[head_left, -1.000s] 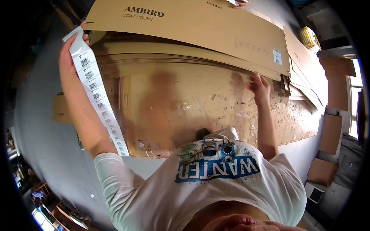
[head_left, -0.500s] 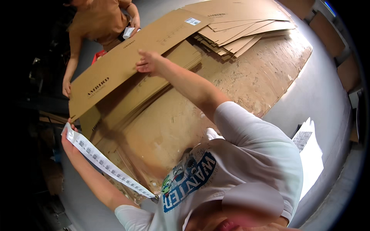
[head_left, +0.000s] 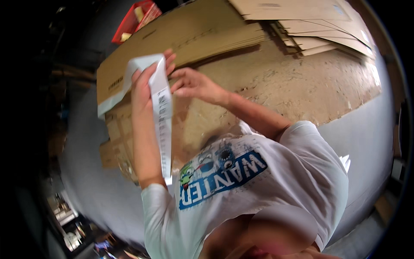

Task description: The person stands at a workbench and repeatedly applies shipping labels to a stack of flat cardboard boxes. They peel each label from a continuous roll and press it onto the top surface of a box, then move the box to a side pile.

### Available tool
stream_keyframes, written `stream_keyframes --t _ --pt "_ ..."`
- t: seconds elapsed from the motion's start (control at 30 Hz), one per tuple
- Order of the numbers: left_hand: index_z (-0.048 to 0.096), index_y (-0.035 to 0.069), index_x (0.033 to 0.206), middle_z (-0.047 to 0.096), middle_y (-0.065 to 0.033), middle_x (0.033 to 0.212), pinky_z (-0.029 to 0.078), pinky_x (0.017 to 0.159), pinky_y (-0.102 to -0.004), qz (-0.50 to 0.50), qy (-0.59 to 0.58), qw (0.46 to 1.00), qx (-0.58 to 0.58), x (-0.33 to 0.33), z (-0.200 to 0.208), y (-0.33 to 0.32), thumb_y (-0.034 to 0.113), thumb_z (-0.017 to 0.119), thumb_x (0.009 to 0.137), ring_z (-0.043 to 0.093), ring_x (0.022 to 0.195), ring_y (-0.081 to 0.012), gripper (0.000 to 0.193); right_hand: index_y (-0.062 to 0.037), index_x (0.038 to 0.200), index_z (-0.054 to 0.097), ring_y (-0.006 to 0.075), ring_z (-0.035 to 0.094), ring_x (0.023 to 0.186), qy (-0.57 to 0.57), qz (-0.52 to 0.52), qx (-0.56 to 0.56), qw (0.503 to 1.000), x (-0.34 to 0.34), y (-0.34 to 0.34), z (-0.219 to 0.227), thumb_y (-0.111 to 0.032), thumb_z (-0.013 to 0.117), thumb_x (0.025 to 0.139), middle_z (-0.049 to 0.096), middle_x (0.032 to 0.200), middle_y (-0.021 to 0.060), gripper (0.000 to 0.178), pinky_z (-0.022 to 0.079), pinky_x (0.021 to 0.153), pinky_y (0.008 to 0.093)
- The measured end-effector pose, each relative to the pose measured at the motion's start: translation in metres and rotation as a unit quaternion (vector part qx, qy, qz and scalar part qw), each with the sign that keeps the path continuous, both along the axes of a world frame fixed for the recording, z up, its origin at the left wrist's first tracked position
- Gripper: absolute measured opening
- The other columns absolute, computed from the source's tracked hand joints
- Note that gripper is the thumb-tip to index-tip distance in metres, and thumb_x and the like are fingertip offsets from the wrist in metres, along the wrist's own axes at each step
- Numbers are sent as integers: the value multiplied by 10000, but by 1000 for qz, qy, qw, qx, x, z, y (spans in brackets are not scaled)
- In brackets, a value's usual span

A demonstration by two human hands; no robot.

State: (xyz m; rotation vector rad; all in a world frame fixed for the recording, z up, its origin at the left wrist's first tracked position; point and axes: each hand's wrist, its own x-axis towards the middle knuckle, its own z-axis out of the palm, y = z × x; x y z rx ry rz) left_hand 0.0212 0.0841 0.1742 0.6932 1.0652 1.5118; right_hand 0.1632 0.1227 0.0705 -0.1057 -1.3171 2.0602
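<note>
Left hand (head_left: pixel 145 84) is gripping a white strip (head_left: pixel 162 114), its thumb and fingers closing around the band with the strip passing between them. Right hand (head_left: pixel 196 85) is hovering just beside it, fingers curling toward the left fingertips; whether it is pinching anything, or touching the strip, cannot be told. Head view: the strip is folding over the left hand, one length hanging down along the left forearm and showing a row of blurred dark marks, the other sloping off to the left, across the near left end of a stack (head_left: pixel 207 36) of flat brown cardboard. Contact there cannot be confirmed. Both hands are standing in front of the stack's near edge. The stack is lying on a worn brown board (head_left: pixel 280 84). A second stack (head_left: pixel 317 28), lighter and unevenly fanned, is lying to its right. A red crate (head_left: pixel 125 25) is standing beyond the first stack, at upper left.
</note>
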Motion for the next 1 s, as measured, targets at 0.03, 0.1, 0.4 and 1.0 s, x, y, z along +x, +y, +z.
stream_keyframes --t 0.03,0.1,0.4,1.0 --pt "455 -126 1188 548 -231 1195 484 897 -330 -4 38 999 18 6 4 2 16 484 857 547 1114 -307 361 46 1206 407 125 576 886 5 16 -26 1000 2 1 4 -115 664 833 606 955 88 481 469 813 268" --pt "478 -117 1172 561 -210 1189 496 868 -318 -24 81 996 31 6 11 4 46 484 864 571 1073 -265 349 41 1216 396 120 572 844 19 32 -64 997 6 1 11 -63 672 813 597 901 65 500 474 777 261" --pt "518 -59 1112 595 -157 1123 503 840 -369 92 97 991 -25 26 30 -56 168 494 893 592 1018 -262 316 -18 1214 473 67 554 720 52 -23 -74 996 34 -23 43 -20 643 821 621 872 36 428 438 597 191" --pt "551 -34 1013 625 -133 953 524 761 -378 53 -109 971 -205 46 -64 -37 34 585 802 624 882 -237 225 -20 901 691 134 590 819 -115 -140 168 969 83 14 19 4 686 756 624 840 43 147 476 719 258"
